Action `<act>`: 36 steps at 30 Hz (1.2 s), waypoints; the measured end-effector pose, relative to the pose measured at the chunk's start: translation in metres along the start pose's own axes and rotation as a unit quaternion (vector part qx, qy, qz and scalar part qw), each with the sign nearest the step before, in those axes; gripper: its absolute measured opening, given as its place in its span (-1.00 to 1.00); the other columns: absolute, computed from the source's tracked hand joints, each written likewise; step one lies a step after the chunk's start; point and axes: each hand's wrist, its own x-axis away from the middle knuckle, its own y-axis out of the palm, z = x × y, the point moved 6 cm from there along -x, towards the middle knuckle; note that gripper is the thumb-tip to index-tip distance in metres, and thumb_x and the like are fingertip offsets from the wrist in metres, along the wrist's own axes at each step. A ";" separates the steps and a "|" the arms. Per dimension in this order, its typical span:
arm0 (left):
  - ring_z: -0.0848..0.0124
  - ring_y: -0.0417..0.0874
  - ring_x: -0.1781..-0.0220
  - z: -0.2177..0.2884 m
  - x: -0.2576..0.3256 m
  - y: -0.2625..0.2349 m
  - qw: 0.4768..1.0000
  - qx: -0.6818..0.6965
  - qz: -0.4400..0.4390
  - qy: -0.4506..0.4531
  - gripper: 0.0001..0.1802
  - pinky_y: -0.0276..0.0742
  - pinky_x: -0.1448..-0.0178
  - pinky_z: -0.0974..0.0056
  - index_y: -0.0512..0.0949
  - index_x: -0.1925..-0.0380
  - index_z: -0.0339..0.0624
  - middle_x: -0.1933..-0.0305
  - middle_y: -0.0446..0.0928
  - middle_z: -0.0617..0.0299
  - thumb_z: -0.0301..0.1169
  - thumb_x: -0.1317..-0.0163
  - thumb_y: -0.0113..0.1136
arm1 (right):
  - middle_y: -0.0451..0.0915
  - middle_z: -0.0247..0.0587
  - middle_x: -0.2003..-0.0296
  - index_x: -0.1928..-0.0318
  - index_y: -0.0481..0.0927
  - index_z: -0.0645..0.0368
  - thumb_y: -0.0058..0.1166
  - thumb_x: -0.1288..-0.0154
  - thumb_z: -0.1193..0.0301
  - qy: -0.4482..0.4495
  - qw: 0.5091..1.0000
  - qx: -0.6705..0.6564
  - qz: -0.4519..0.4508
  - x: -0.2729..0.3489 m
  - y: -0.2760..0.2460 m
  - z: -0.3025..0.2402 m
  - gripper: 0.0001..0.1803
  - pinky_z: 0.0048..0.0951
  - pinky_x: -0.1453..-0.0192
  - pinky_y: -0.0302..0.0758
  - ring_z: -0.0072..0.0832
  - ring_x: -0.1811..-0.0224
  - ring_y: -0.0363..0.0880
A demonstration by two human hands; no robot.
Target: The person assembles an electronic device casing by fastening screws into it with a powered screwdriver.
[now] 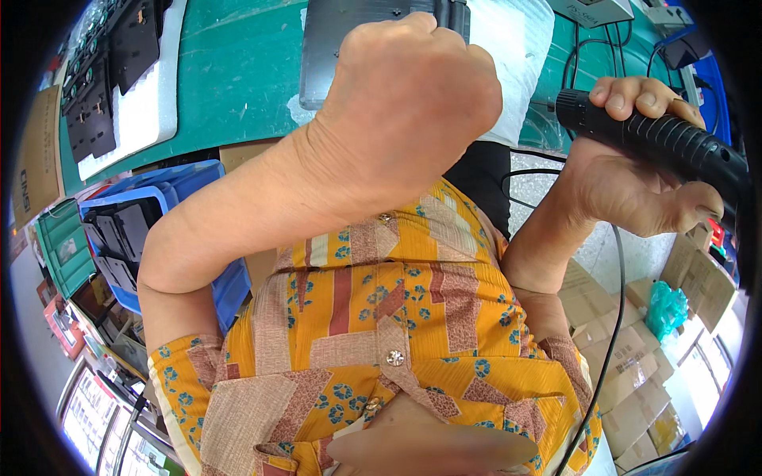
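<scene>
A black electric screwdriver (pixel 675 144) with a ribbed grip lies in my right hand (pixel 615 186); my fingers wrap over it and the thumb is underneath. Its collar and thin bit point left, toward the middle of the bench. My left hand (pixel 417 107) is closed over the near side of a flat dark panel (pixel 321 59). The back of that hand faces up, so its fingertips and anything in them are hidden. White foam sheeting (pixel 520 55) lies under and beside the panel, on the green bench top (pixel 238 67).
Several black parts (pixel 135 51) lie on a white foam board (pixel 147 119) at the far left. Below the bench edge, a blue crate (pixel 186 178) holds more black pieces. A grey box (pixel 595 9) with cables stands far right. Cardboard boxes (pixel 627 357) and a teal bag (pixel 667 309) are lower right.
</scene>
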 end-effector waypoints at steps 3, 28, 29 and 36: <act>0.19 0.60 0.37 -0.005 -0.006 -0.006 0.993 0.107 -0.033 0.043 -0.90 0.52 0.34 0.14 0.53 0.54 -0.23 0.48 0.55 0.10 -0.49 0.02 0.28 | 0.55 -0.05 0.23 -0.03 0.63 0.17 -0.01 -0.16 -0.57 0.002 1.000 -0.002 0.008 0.001 0.002 0.002 -0.01 -0.11 0.16 0.49 -0.23 0.32 0.51; 0.10 0.56 0.24 -0.058 0.006 -0.012 0.971 0.191 -0.060 0.129 -0.88 0.53 0.24 0.13 0.53 0.40 -0.27 0.33 0.53 0.08 -0.50 -0.11 0.30 | 0.57 -0.09 0.28 0.04 0.65 0.14 -0.09 -0.07 -0.68 -0.005 0.998 0.058 0.036 0.005 0.009 0.002 0.07 -0.17 0.19 0.50 -0.27 0.34 0.54; 0.11 0.55 0.27 -0.061 0.016 -0.012 0.959 0.190 0.100 0.184 -0.88 0.50 0.27 0.13 0.54 0.40 -0.24 0.36 0.51 0.10 -0.51 -0.11 0.31 | 0.57 -0.10 0.29 0.05 0.65 0.14 -0.10 -0.08 -0.68 -0.005 0.997 0.063 0.041 0.004 0.010 0.003 0.07 -0.18 0.20 0.50 -0.28 0.35 0.54; 0.16 0.52 0.41 -0.073 0.050 0.013 0.841 0.218 0.416 0.268 -0.84 0.41 0.40 0.17 0.63 0.35 -0.19 0.43 0.47 0.18 -0.60 -0.04 0.37 | 0.58 -0.11 0.28 0.07 0.66 0.12 -0.12 -0.09 -0.68 -0.002 0.997 0.076 0.009 0.000 0.008 0.006 0.05 -0.20 0.20 0.49 -0.30 0.34 0.54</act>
